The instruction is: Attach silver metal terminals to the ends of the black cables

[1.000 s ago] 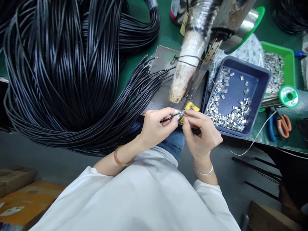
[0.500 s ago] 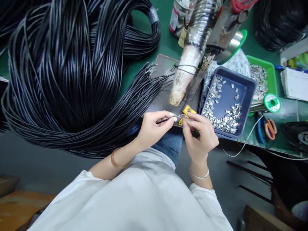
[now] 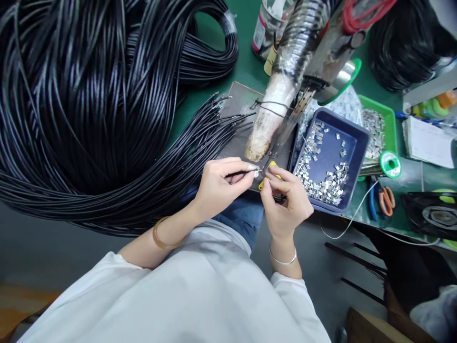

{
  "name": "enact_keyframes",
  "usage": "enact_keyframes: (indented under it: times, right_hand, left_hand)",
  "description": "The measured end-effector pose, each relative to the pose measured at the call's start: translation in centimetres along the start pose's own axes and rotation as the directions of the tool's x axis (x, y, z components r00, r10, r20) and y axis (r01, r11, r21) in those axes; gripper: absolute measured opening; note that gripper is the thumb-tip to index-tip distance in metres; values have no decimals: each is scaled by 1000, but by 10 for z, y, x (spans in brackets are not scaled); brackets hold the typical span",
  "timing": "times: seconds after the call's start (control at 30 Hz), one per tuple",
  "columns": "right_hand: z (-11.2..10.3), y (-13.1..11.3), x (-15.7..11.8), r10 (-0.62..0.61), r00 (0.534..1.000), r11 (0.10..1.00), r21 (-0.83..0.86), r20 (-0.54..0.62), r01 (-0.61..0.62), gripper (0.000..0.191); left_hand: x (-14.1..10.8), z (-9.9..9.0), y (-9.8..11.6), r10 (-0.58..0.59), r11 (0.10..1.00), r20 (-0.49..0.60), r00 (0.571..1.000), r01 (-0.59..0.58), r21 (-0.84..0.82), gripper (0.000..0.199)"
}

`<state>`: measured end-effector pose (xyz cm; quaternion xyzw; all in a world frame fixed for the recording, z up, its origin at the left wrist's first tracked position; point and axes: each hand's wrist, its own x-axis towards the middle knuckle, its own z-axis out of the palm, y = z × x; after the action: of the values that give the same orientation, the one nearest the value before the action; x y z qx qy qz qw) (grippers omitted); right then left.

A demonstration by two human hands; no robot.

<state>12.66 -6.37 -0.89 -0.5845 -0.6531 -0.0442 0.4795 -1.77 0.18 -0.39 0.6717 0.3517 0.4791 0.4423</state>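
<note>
Left hand [image 3: 219, 185] and right hand [image 3: 286, 202] now sit farther in — the left pinching one black wire [image 3: 243, 172], tip near one white tube [image 3: 263, 126]; the right's grip I cannot tell (fingers hide it).

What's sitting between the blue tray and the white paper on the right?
Mainly a green tray of small metal pieces and a green spool, seen in the head view between blue tray and paper.
</note>
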Motion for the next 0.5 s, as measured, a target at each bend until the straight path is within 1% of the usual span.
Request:
enact_keyframes:
  times: [0.07, 0.17, 0.33, 0.37, 0.43, 0.5]
  right_hand:
    - [0, 0, -1, -14, 1000, 1000, -10, 13, 14, 16]
    - [0, 2, -3, -43, 999, 999, -25, 26, 44, 17]
    - [0, 2, -6, -68, 998, 998, -15, 14, 68, 20]
    - [0, 2, -6, -68, 998, 998, -9, 8, 68, 20]
    - [-2, 1, -6, -39, 999, 999, 17, -4, 39, 21]
    - [-6, 1, -5, 44, 999, 997, 67, -7, -43, 20]
  left_hand:
    - [0, -2, 0, 34, 999, 12, 999, -35, 41, 10]
    - [0, -4, -2, 43, 996, 22, 999, -44, 72, 10]
    - [-1, -3, -2, 64, 992, 36, 997, -67, 108, 10]
    - [-2, -3, -1, 53, 993, 40, 998, -57, 105, 10]
    - [-3, -1, 0, -10, 998, 47, 999, 7, 60, 10]
    - [-6, 0, 2, -99, 995, 78, 992, 101, -19, 11]
